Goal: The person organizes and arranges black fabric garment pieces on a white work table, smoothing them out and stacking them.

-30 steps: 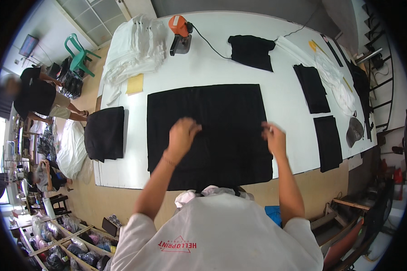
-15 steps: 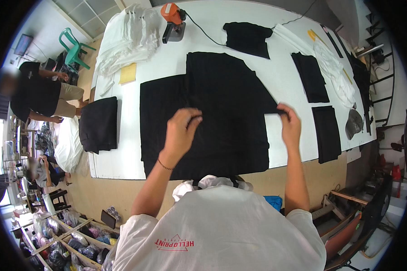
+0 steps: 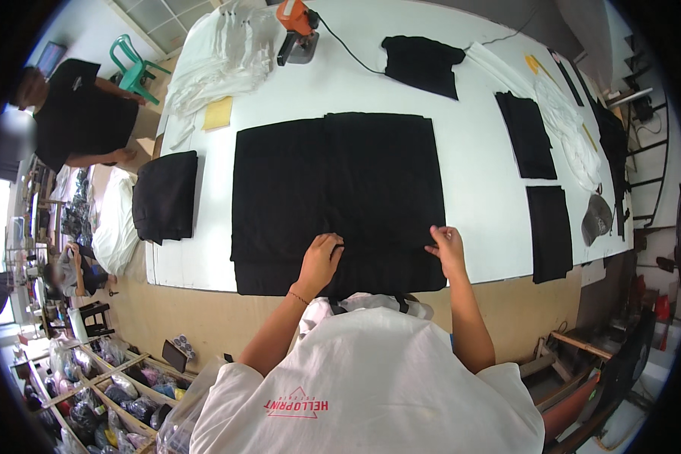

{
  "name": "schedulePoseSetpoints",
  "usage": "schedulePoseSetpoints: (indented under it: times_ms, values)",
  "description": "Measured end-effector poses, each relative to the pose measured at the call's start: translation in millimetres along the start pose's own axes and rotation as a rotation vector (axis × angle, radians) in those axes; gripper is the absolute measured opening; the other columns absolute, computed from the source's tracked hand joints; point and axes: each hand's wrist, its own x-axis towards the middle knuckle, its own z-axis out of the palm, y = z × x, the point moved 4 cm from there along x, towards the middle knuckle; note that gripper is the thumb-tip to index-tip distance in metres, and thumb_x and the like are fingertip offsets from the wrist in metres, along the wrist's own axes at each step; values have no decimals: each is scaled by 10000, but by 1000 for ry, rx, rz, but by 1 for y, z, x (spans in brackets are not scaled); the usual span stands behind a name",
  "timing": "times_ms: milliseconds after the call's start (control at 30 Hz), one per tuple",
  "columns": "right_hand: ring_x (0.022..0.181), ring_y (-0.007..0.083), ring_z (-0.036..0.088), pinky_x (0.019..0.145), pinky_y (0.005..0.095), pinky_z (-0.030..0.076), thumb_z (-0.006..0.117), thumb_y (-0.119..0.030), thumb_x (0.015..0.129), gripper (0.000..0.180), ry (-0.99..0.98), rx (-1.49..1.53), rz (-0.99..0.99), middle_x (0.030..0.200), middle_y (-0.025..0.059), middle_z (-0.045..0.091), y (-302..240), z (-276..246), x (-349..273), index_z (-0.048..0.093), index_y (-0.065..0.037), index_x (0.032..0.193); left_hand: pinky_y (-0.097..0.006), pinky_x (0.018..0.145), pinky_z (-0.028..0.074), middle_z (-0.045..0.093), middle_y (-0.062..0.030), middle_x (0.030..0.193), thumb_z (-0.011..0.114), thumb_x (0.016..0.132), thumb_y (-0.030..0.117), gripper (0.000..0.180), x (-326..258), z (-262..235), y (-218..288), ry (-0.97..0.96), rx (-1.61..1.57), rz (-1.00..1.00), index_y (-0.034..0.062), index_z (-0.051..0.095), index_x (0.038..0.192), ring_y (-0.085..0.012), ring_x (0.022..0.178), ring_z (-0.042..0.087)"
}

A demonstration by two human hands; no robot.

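Observation:
A large black cloth garment (image 3: pixel 280 181), folded into a broad rectangle, lies in front of me on the white table. My left hand (image 3: pixel 321 263) rests on its near middle, with the fingers bent and closed on the fabric. At the garment's right edge is my right hand (image 3: pixel 449 251), its thumb and forefinger apart over the cloth. A crease runs down the middle toward my left hand, and a folded band crosses the near side.
Folded black cloths lie at left (image 3: pixel 166 197) and right (image 3: pixel 550 234). White garments (image 3: pixel 212 64), a yellow pad (image 3: pixel 218 113), an orange corded tool (image 3: pixel 296 26), a black garment (image 3: pixel 420 66) and a grey cap (image 3: pixel 596 219) are on the table (image 3: pixel 477 151). A person (image 3: pixel 83 113) stands at left.
The garment's far part and the pointed right part have been folded in, leaving a rectangle. Both hands have come nearer to me, the right one also leftward. The standing person has shifted.

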Motion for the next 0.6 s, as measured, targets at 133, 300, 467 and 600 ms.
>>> schedulePoseSetpoints:
  times_ms: [133,300,467,600]
  values:
    - [804,171,609,618,293,580,676,-90,876,390,34,-230,-17,1059,121,523,9,-9,4,465,23,1185,-406,931,489,665,-150,1072,633,850,28,115,-5,8,-8,-9,35,-39,-27,634,951,-342,1050,607]
    - [742,201,655,620,307,568,698,-122,862,428,24,-491,-7,1048,163,578,5,-12,3,483,18,1204,-412,929,490,660,-151,1067,639,840,38,117,-9,5,-13,-59,54,-87,-16,640,943,-346,1031,606]
    - [866,289,675,773,390,538,688,-205,871,376,7,-1054,-219,1017,146,656,-19,-17,19,550,-15,1165,-423,899,495,655,-159,1022,667,827,106,160,12,2,-2,-330,153,-61,13,655,957,-361,1002,611]
    - [952,313,667,844,406,520,665,-228,889,335,-53,-877,-508,1085,152,676,-81,33,82,585,-21,1139,-437,886,490,648,-182,1026,659,834,128,194,104,-5,-7,-271,167,2,7,658,985,-379,1004,608]
